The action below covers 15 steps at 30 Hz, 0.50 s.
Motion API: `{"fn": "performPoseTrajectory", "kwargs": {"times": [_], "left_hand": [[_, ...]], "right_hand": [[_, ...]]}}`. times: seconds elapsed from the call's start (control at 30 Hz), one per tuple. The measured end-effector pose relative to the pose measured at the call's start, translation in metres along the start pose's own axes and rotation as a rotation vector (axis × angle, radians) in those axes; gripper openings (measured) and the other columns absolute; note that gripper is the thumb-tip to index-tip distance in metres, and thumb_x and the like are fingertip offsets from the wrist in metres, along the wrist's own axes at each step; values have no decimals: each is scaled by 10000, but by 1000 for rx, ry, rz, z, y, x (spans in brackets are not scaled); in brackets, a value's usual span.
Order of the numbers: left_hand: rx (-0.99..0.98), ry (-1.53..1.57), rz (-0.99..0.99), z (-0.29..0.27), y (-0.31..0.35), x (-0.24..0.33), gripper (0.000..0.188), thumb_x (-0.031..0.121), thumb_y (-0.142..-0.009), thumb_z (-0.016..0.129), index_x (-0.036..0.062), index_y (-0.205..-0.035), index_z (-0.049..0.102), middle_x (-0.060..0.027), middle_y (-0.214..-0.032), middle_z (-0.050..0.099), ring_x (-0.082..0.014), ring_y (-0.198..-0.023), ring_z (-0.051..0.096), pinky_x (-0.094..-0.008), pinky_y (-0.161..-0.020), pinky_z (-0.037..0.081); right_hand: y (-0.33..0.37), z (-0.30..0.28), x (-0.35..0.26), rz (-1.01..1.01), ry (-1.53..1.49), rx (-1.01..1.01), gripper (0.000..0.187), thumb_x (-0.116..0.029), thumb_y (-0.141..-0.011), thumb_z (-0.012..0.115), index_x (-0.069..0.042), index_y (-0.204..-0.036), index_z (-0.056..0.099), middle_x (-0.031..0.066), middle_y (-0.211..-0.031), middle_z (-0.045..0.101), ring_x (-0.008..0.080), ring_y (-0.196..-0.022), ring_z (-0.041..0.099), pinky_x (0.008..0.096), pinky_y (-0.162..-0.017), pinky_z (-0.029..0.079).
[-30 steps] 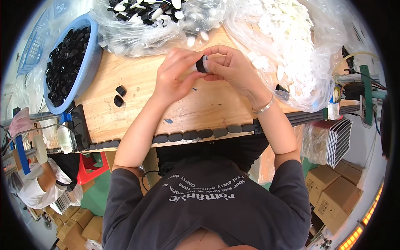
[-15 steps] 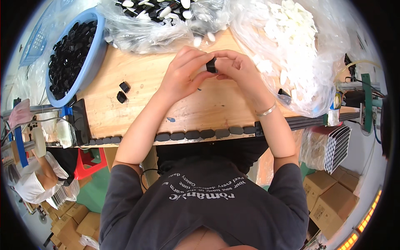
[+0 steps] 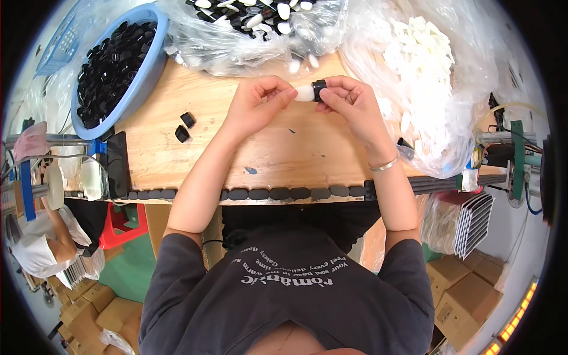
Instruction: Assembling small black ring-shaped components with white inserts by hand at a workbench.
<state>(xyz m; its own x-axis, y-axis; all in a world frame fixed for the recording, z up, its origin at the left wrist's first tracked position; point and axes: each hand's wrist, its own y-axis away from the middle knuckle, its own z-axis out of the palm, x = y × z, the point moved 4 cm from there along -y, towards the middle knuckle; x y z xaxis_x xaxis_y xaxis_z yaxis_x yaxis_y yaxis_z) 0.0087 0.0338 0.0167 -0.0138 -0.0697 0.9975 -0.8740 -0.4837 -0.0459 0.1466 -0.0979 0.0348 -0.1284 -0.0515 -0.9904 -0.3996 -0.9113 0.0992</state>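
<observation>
Over the wooden table, my left hand (image 3: 255, 107) is closed, pinching the left end of a small white oval piece (image 3: 305, 93). The other end of that piece sits in or against a black cap-like piece (image 3: 319, 90); how deep it goes is hidden. My right hand (image 3: 353, 105) is closed around the black piece with thumb and fingers. Two loose black pieces, one upper (image 3: 187, 119) and one lower (image 3: 182, 134), lie on the table left of my left forearm.
A blue basin (image 3: 158, 59) full of black pieces stands at the left. Plastic bags hold mixed black and white pieces (image 3: 254, 21) and white pieces (image 3: 420, 65). Dark oval pads (image 3: 280, 193) line the near table edge. A person in white (image 3: 44, 251) is at the lower left.
My hands have drawn slightly apart and a little to the right in view, showing the white piece between them. The whole view has shifted slightly.
</observation>
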Motion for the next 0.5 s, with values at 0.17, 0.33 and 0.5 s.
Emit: {"fn": "performPoseTrajectory", "kwargs": {"times": [0.17, 0.33, 0.5], "left_hand": [[43, 35, 11, -10, 0, 0, 81, 93, -894, 631, 16, -883, 654, 43, -733, 578, -32, -690, 499, -197, -596, 393], [271, -718, 261, -24, 39, 27, 370, 300, -825, 680, -3, -1029, 619, -152, -875, 640, -308, -854, 599, -396, -763, 474], [562, -1347, 76, -84, 103, 11, 494, 345, -782, 698, 20, -1130, 568, -183, -1073, 584, -349, -974, 549, -456, -827, 437]], "right_hand": [[-7, 12, -11, 11, -9, -40, 199, -61, -884, 640, 34, -1057, 610, 55, -891, 679, 86, -734, 630, 209, -682, 517], [-6, 7, -26, 130, 668, -158, 157, 0, -839, 650, 52, -985, 624, 33, -824, 648, 68, -689, 607, 207, -625, 494], [-20, 7, -61, -57, 996, -253, 119, -88, -795, 682, 3, -791, 605, 22, -640, 603, 76, -576, 572, 231, -545, 449]]}}
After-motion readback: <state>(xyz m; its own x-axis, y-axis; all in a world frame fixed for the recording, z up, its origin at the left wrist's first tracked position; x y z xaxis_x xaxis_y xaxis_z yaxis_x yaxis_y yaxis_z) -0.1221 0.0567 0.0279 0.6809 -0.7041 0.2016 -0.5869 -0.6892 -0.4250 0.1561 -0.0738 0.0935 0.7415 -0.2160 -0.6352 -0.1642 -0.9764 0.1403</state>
